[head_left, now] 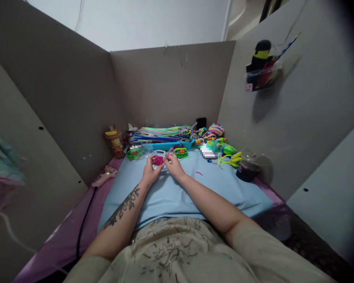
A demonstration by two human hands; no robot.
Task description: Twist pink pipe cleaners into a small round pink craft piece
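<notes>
Above the light blue cloth (171, 192), my left hand (150, 171) is closed on a small bunched pink pipe-cleaner piece (158, 160). My right hand (174, 166) pinches the pink piece at its right side, where a loose pink pipe-cleaner end (170, 150) sticks up. Both hands are close together, fingertips nearly meeting at the piece. Just beyond my right hand lies a green fuzzy piece with orange spots (181, 152). A short pink scrap (199, 173) rests on the cloth to the right.
At the back a blue tray (177, 146) holds many coloured pipe cleaners (162, 133). Fuzzy finished pieces (216, 130), yellow pipe cleaners (234, 159) and a dark round container (246, 173) stand right. A pink glue gun (105, 175) and a cup (115, 141) sit left. Grey panels enclose the table.
</notes>
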